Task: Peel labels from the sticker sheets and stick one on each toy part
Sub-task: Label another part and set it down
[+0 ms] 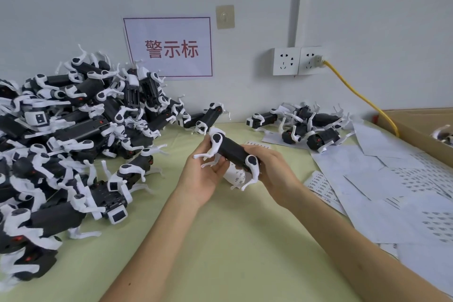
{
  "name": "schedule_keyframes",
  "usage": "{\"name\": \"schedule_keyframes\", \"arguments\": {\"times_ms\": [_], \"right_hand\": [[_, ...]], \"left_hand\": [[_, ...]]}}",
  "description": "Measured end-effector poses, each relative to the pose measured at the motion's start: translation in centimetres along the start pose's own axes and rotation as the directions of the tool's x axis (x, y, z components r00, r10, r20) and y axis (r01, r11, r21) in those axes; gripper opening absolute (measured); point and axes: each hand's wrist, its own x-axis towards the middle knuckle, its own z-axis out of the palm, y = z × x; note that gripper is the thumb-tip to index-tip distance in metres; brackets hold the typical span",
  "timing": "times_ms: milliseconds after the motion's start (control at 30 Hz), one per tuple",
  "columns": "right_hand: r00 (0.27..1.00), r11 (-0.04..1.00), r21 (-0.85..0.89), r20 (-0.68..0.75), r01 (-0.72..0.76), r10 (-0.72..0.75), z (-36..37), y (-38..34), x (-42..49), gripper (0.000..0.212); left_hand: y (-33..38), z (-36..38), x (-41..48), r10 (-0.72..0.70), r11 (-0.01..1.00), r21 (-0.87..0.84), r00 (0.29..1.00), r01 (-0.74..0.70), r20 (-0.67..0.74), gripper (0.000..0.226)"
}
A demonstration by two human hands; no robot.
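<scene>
Green tabletop [220,240] holds a big pile of toy parts [73,142] at left, loose sticker sheets [392,191] at right. Over its middle I see my left hand [203,179] and right hand [274,174], fingers curled round one toy part [232,149], a curled label strip [236,176] just beneath.

Left hand [202,176]: palm turned up and inward; fingers [220,163] curled beneath one end of the toy part [232,149], thumb raised beside it; holds it. Right hand [275,174]: thumb side uppermost; thumb laid over the other end of the part, fingers tucked out of sight below; grips it. Left forearm [157,240]: bare; reaches up to the fingers from below. Right forearm [355,252]: bare; slants in from the lower right.
</scene>
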Motion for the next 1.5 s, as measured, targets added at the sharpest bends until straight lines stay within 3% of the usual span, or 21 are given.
{"name": "schedule_keyframes", "arguments": {"times_ms": [133,400,467,600,667,800,867,1000,1067,1167,1267,1400,1500], "right_hand": [[0.997,0.999,-0.006,-0.058,0.052,-0.052,-0.2,0.2,0.3,0.022],[0.964,0.986,-0.036,-0.209,0.162,-0.166,-0.5,0.1,0.4,0.007],[0.947,0.971,-0.087,-0.218,0.223,-0.237,-0.6,0.0,0.3,0.008],[0.904,0.915,-0.19,-0.181,0.354,-0.388,-0.1,0.0,0.0,0.019],[0.887,0.899,-0.228,-0.195,0.374,-0.418,0.0,0.1,-0.1,0.018],[0.908,0.91,-0.262,-0.189,0.32,-0.374,-0.5,0.2,0.2,0.025],[0.938,0.932,-0.237,-0.148,0.275,-0.315,-0.4,0.2,0.1,0.031],[0.952,0.936,-0.218,-0.068,0.277,-0.298,0.2,0.1,-0.1,0.029],[0.947,0.928,-0.229,-0.064,0.294,-0.315,0.4,-0.2,-0.2,0.034],[0.946,0.928,-0.213,-0.045,0.306,-0.322,0.4,-0.2,-0.2,0.044],[0.95,0.946,-0.16,-0.089,0.282,-0.298,0.3,0.4,0.1,0.034],[0.923,0.936,-0.192,-0.197,0.295,-0.331,0.0,0.3,0.1,0.029],[0.894,0.927,-0.208,-0.264,0.313,-0.361,-0.4,0.2,0.1,0.027]], "left_hand": [[0.0,-0.6,0.2,-0.004,0.988,-0.154,0.996,-0.01,-0.09,0.038],[-0.3,-0.9,0.3,0.019,0.995,-0.098,0.989,-0.033,-0.144,0.03],[-0.3,-0.8,0.3,0.018,0.999,-0.035,0.994,-0.021,-0.108,0.033],[-0.7,-0.3,0.4,0.05,0.962,0.269,0.998,-0.04,-0.03,0.03],[-0.7,-0.1,0.2,0.017,0.939,0.343,1.0,-0.012,-0.01,0.039],[-0.6,-0.2,0.0,-0.047,0.961,0.275,0.999,0.041,0.017,0.042],[-0.4,-0.1,-0.3,-0.05,0.983,0.18,0.995,0.033,0.089,0.038],[-0.5,0.3,-0.7,-0.026,0.985,0.172,0.969,-0.017,0.246,0.032],[-0.6,0.4,-0.8,-0.013,0.991,0.134,0.968,-0.021,0.251,0.023],[-0.6,0.3,-0.6,0.016,0.99,0.134,0.979,-0.044,0.203,0.028],[-0.5,0.4,-0.6,0.023,0.991,0.125,0.985,-0.045,0.17,0.034],[-1.0,0.7,-0.5,0.005,0.947,0.32,0.995,-0.037,0.101,0.007],[-1.2,0.3,-0.1,0.134,0.82,0.567,0.99,-0.084,-0.046,0.014]]}}
